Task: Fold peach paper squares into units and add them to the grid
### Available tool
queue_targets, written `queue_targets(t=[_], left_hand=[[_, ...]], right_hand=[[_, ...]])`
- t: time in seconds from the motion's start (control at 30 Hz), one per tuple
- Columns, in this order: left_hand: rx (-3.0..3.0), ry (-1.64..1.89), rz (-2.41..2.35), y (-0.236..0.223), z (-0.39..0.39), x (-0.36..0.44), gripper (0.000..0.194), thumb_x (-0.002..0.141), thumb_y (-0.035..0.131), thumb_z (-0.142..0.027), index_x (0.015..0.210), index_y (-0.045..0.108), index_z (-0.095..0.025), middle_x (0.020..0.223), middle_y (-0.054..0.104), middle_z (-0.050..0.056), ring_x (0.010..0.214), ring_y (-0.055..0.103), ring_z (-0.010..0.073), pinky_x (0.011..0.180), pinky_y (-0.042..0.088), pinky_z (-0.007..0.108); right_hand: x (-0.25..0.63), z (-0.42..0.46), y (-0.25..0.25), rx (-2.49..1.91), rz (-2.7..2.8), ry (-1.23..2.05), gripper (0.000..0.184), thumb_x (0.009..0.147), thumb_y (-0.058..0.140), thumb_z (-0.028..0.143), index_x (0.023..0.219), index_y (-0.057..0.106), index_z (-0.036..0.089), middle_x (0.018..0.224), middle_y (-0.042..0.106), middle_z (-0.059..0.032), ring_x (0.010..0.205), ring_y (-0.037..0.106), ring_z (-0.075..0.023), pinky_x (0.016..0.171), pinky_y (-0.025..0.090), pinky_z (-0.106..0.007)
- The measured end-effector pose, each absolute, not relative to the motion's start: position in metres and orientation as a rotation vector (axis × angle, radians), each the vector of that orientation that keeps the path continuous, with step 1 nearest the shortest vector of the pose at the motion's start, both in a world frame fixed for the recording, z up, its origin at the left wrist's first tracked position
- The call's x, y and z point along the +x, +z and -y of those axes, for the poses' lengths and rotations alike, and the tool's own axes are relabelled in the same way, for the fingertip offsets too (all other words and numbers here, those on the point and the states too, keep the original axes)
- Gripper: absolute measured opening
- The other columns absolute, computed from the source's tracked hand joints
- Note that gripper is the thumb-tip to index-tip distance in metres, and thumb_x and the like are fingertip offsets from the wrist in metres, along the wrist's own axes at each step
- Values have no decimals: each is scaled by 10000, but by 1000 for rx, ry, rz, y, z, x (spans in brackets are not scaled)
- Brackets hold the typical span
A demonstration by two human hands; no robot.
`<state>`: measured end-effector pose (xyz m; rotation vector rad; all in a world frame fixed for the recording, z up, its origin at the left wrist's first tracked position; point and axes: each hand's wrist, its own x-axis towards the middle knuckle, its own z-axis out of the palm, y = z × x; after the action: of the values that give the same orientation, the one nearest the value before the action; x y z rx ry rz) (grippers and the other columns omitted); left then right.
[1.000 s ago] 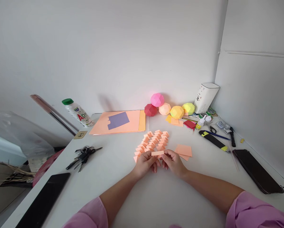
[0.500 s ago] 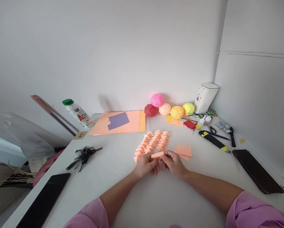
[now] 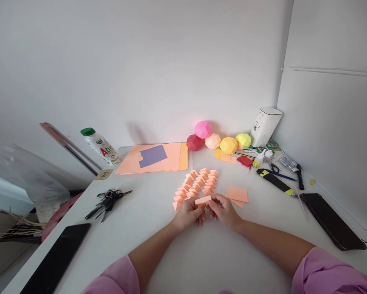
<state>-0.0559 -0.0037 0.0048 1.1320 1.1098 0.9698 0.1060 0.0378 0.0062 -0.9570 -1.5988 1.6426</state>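
Observation:
A folded strip of peach paper (image 3: 203, 200) is pinched between my two hands above the table. My left hand (image 3: 188, 213) grips its left end with thumb and fingers. At the right end, my right hand (image 3: 224, 209) holds it the same way; some fingertips are hidden behind the paper. Just beyond my hands stand several rows of small folded peach paper pieces (image 3: 198, 180), the nearest partly covered by my left hand. Right of my right hand lie flat peach paper squares (image 3: 238, 194), overlapping one another.
Faceted paper balls (image 3: 213, 141) sit along the wall. Peach sheets (image 3: 128, 162) with a purple piece (image 3: 154, 156) lie back left, near a bottle (image 3: 100, 147) and keys (image 3: 110, 202). A box cutter (image 3: 275, 182), glue bottle (image 3: 258, 159) and black case (image 3: 333, 220) are on the right.

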Motion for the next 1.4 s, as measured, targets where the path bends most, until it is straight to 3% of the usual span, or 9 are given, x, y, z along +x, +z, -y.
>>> queue_targets(t=[0.27, 0.47, 0.87, 1.07, 1.4], left_hand=[[1144, 976, -1087, 6, 5, -57, 224, 802, 554, -382, 785, 543, -158, 523, 596, -19, 389, 537, 101, 406, 402, 204], [1170, 952, -1086, 5, 5, -58, 187, 779, 557, -303, 660, 547, -158, 495, 588, -12, 380, 525, 99, 409, 405, 211], [1155, 925, -1059, 9, 4, -59, 141, 710, 543, -176, 570, 535, -157, 469, 575, -11, 384, 527, 95, 408, 399, 199], [1175, 847, -1037, 9, 1, -66, 177, 709, 520, -170, 539, 559, -143, 465, 577, -6, 367, 529, 100, 388, 409, 206], [1124, 893, -981, 7, -1, -69, 177, 711, 536, -183, 550, 581, -125, 440, 560, -9, 344, 517, 98, 347, 385, 197]], right_hand=[[106, -38, 7, -920, 1680, 1652, 182, 788, 567, 343, 740, 535, 170, 584, 565, 18, 499, 508, -109, 440, 392, -217], [105, -38, 8, -893, 1679, 1691, 49, 743, 526, 195, 701, 538, 175, 558, 588, 22, 497, 520, -113, 439, 369, -213], [105, -37, 16, -805, 1756, 1729, 106, 710, 465, 124, 729, 560, 169, 604, 628, 5, 559, 567, -133, 490, 387, -228], [106, -38, 10, -904, 1741, 1693, 56, 692, 507, 137, 645, 508, 166, 561, 537, 31, 501, 485, -100, 484, 391, -228], [109, -40, 5, -859, 1662, 1744, 75, 681, 479, 122, 644, 453, 182, 511, 492, 47, 469, 485, -102, 449, 385, -223]])
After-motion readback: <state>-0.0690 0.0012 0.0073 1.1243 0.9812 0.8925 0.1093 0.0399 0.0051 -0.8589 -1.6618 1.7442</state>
